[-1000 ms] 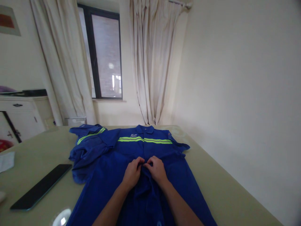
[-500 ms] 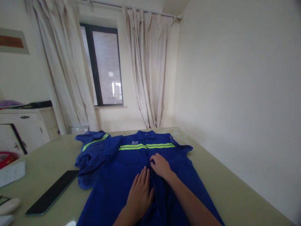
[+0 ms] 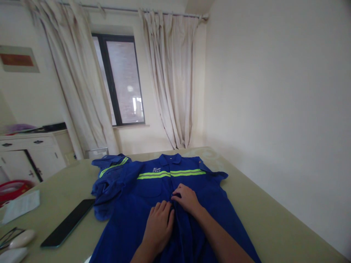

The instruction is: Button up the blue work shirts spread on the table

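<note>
A blue work jacket (image 3: 145, 208) with a collar and a yellow-green reflective stripe lies spread face up, front towards me. My right hand (image 3: 188, 199) is at the front opening, just below the stripe, with thumb and fingertips closing on its edge. Slightly lower and to the left, my left hand (image 3: 159, 224) rests with bent fingers and its thumb against the same opening, pinching the cloth there. The fingertips of both hands are partly hidden. Left of the jacket lies another blue garment (image 3: 108, 186), bunched up, with a similar stripe.
Under the garments is a pale green table (image 3: 274, 223). On its left side are a black tablet-like slab (image 3: 68, 223), white paper (image 3: 22, 206), glasses (image 3: 11, 235) and a white computer mouse (image 3: 23, 238). A red basin (image 3: 13, 191) stands beyond. A wall (image 3: 274, 109) borders the right.
My left hand has gone from lying flat with fingers stretched to bent fingers at the opening. My right hand has shifted slightly left and down. The view has turned slightly left.
</note>
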`<act>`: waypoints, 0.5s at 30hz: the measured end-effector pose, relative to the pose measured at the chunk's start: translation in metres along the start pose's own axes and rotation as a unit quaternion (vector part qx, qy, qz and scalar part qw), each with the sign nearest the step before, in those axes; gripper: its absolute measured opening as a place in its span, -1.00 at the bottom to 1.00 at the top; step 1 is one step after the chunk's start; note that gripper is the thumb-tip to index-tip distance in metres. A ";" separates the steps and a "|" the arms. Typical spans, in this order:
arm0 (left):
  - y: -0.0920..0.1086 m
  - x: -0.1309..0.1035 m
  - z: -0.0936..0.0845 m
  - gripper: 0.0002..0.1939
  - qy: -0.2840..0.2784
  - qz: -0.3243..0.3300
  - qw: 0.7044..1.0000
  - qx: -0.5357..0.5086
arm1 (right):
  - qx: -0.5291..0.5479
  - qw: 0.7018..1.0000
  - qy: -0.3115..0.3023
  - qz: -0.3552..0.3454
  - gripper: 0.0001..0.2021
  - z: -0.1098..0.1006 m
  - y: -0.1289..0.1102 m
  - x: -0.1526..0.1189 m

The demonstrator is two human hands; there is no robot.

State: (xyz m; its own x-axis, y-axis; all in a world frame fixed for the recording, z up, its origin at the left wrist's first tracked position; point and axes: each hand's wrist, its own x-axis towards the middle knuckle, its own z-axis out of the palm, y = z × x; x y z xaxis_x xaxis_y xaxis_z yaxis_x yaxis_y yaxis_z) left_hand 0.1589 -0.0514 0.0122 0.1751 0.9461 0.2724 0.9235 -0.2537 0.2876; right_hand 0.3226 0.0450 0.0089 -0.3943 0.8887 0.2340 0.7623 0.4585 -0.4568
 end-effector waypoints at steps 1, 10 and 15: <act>-0.002 0.000 0.001 -0.57 0.001 0.004 1.000 -0.014 | -0.002 1.000 0.000 0.000 -0.82 0.000 0.000 0.000; -0.012 -0.004 0.008 -0.52 0.017 -0.008 0.997 -0.078 | -0.011 1.000 0.015 0.011 -0.78 0.002 -0.002 -0.002; -0.008 0.022 0.000 -0.55 -0.001 -0.046 0.998 -0.049 | -0.003 1.000 0.021 0.014 -0.79 0.003 0.000 -0.001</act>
State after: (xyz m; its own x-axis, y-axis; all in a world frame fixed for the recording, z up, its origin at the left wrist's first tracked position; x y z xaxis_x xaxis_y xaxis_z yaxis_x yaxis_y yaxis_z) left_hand 0.1553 -0.0281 0.0156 0.0916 0.9668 0.2386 0.8984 -0.1836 0.3989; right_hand 0.3210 0.0441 0.0060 -0.3503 0.9008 0.2566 0.7761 0.4325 -0.4590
